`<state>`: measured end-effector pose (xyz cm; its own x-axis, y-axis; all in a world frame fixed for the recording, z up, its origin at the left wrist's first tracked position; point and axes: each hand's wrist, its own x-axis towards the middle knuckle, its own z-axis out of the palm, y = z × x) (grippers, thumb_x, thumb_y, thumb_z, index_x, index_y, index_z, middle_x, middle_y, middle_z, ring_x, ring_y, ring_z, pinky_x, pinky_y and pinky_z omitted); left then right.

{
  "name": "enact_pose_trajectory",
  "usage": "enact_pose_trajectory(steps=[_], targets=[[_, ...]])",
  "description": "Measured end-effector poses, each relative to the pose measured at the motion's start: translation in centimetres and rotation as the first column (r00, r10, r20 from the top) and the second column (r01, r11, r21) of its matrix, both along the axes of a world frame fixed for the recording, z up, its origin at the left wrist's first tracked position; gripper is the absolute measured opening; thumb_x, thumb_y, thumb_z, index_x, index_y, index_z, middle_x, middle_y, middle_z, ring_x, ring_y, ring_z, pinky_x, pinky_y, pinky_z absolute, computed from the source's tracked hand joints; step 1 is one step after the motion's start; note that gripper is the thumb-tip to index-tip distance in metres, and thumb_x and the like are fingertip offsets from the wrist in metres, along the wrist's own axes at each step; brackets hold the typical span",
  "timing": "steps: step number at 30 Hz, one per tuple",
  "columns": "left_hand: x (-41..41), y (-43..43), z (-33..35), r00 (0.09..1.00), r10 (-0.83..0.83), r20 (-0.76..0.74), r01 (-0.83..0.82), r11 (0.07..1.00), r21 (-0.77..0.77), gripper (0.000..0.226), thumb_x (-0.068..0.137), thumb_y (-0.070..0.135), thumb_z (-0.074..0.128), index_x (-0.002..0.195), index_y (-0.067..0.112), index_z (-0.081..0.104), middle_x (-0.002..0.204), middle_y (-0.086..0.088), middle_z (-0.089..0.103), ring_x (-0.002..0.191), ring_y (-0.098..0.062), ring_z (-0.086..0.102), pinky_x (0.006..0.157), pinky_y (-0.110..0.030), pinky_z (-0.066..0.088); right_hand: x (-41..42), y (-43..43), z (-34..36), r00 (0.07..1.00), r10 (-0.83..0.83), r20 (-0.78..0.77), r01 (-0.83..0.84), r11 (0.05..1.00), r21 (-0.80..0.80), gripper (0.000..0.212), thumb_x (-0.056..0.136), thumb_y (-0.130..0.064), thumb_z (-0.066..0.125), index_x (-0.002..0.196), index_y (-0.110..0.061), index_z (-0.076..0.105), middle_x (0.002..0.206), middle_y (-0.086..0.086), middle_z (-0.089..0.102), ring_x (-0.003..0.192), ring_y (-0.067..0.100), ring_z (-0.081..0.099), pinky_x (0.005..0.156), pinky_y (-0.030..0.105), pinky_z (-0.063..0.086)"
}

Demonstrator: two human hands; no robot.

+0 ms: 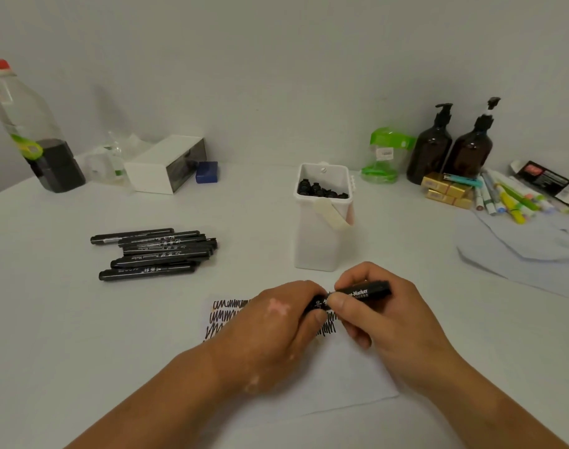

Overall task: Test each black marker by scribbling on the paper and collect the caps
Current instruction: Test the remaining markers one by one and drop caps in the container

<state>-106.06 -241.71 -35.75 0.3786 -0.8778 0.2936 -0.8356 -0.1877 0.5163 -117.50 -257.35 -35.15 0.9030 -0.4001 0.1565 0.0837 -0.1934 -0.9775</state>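
Observation:
Both hands hold one black marker level above the white paper. My left hand grips its left end, and whether that end is a cap is hidden by the fingers. My right hand pinches the barrel near the middle. Rows of black scribbles cover the paper's top left part. A pile of several black markers lies on the table to the left. Behind the hands stands a white container with several black caps inside.
A clear bottle with dark liquid and a white box stand at the back left. Two brown pump bottles, gold boxes and coloured pens crowd the back right. Loose white sheets lie at the right.

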Motion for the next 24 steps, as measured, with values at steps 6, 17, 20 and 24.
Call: enact_pose_trajectory(steps=[6, 17, 20, 24], targets=[[-0.4, 0.05, 0.25, 1.0, -0.028, -0.007, 0.029, 0.999, 0.015, 0.036, 0.103, 0.043, 0.037, 0.107, 0.015, 0.061, 0.096, 0.005, 0.068, 0.083, -0.014, 0.06, 0.074, -0.028, 0.047, -0.01, 0.44, -0.04, 0.999, 0.045, -0.009, -0.044, 0.999, 0.031, 0.025, 0.073, -0.044, 0.075, 0.081, -0.021, 0.071, 0.066, 0.01, 0.07, 0.053, 0.018, 0.059, 0.049, 0.028, 0.048], [-0.66, -0.01, 0.24, 0.997, 0.006, 0.073, 0.002, 0.993, -0.12, 0.03, 0.102, 0.05, 0.043, 0.104, 0.027, 0.061, 0.062, 0.013, 0.045, 0.055, -0.012, 0.041, 0.053, -0.019, 0.032, -0.27, 0.45, 0.63, 0.996, 0.068, 0.054, -0.07, 0.997, 0.027, 0.026, 0.075, -0.039, 0.073, 0.08, -0.015, 0.067, 0.061, 0.011, 0.065, 0.052, 0.023, 0.055, 0.052, 0.029, 0.049], [-0.71, -0.09, 0.23, 0.998, 0.005, 0.057, 0.005, 0.987, -0.162, 0.027, 0.101, 0.048, 0.047, 0.099, 0.025, 0.06, 0.061, 0.018, 0.044, 0.054, -0.004, 0.043, 0.054, -0.012, 0.03, -0.11, 0.92, 0.43, 0.998, 0.059, 0.038, -0.061, 0.997, 0.044, 0.023, 0.072, -0.039, 0.077, 0.079, -0.019, 0.066, 0.059, 0.003, 0.063, 0.05, 0.018, 0.052, 0.049, 0.026, 0.046], [-0.21, 0.0, -0.27, 1.0, 0.031, 0.001, -0.031, 0.992, -0.126, 0.035, 0.091, 0.058, 0.058, 0.109, 0.028, 0.058, 0.066, 0.018, 0.049, 0.061, -0.001, 0.047, 0.057, -0.009, 0.031, 0.19, 0.26, 0.19, 0.997, -0.056, 0.06, 0.052, 0.996, 0.072, 0.016, 0.075, -0.027, 0.077, 0.072, -0.017, 0.064, 0.052, 0.002, 0.053, 0.047, 0.018, 0.045, 0.044, 0.028, 0.038]])
